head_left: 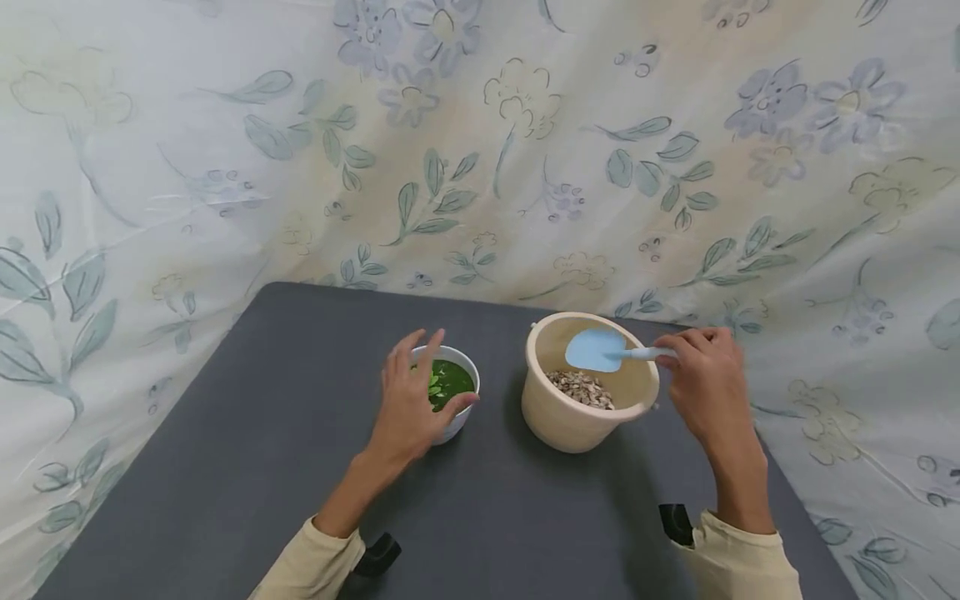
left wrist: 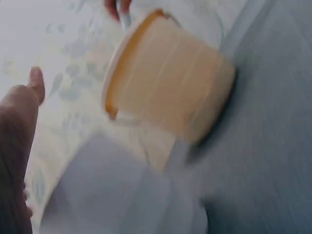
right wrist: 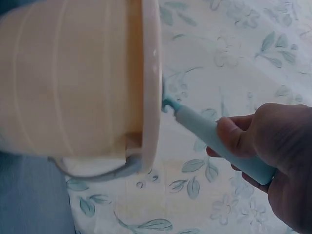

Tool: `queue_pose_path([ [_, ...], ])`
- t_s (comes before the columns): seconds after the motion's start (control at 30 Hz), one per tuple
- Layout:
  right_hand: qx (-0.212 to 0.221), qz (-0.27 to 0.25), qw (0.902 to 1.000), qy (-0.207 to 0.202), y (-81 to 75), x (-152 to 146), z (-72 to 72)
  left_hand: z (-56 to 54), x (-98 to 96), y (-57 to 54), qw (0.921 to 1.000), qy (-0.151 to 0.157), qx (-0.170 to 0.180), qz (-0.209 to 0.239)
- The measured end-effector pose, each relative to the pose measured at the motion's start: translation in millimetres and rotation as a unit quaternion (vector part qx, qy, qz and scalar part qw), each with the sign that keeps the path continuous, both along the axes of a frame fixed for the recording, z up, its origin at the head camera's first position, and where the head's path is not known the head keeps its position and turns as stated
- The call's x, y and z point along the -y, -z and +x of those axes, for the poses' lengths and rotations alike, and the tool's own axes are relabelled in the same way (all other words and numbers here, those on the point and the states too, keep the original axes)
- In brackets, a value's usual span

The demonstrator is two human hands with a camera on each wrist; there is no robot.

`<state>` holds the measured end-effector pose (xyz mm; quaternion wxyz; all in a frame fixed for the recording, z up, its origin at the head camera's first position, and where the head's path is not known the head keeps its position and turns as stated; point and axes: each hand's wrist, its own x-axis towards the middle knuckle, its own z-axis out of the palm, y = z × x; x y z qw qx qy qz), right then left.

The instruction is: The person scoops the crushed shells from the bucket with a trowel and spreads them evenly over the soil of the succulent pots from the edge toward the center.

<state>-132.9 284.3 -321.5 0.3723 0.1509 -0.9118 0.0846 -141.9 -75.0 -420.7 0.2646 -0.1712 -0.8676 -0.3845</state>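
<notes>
My right hand (head_left: 708, 383) grips the pale handle (right wrist: 219, 141) of a light blue hand trowel (head_left: 596, 350). The trowel's blade is over the mouth of a cream bucket (head_left: 570, 429), above a layer of brownish chips (head_left: 581, 389). To the left stands a white pot (head_left: 467, 367) with a dark green surface and a few small leaves (head_left: 435, 382). My left hand (head_left: 408, 404) is over the pot's near left side, fingers and thumb spread. In the left wrist view the thumb (left wrist: 36, 85) stands apart from the blurred pot (left wrist: 122, 190).
Both containers stand on a dark grey tabletop (head_left: 300, 400). A floral cloth (head_left: 465, 167) hangs behind and along the sides. The bucket has a wire handle (right wrist: 97, 173) hanging down its side. A black strap piece (head_left: 377, 556) shows at the left sleeve.
</notes>
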Motion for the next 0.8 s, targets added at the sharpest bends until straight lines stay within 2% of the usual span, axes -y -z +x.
queue_pose_path([
  [0.07,0.011,0.021,0.9997,0.003,0.9,-4,-3.8,-2.4,-16.6,-7.4,0.999,0.04,-0.019,-0.008],
  [0.1,0.017,0.033,0.9993,0.005,1.6,-5,-5.6,-3.2,-25.4,-10.6,0.9978,0.063,-0.017,-0.013],
  [0.2,0.03,0.072,0.9969,0.013,3.4,-6,-10.7,-6.0,-52.0,-17.3,0.992,0.123,0.011,-0.026],
  [0.27,0.03,0.098,0.9945,0.018,3.6,-5,-13.8,-8.0,-68.0,-19.8,0.9887,0.142,0.034,-0.034],
  [0.33,0.028,0.125,0.9916,0.018,3.3,-3,-17.5,-10.5,-80.8,-20.1,0.9873,0.145,0.054,-0.034],
  [0.5,0.024,0.196,0.9801,0.019,4.0,3,-27.7,-11.5,-97.1,-17.1,0.988,0.123,0.09,-0.025],
  [0.63,0.045,0.213,0.9755,0.033,6.3,3,-31.7,-11.1,-100.6,-15.4,0.9894,0.118,0.082,-0.021],
  [0.8,0.055,0.197,0.9784,0.03,13.7,-2,-35.7,-13.7,-101.5,-14.9,0.989,0.127,0.074,-0.013],
])
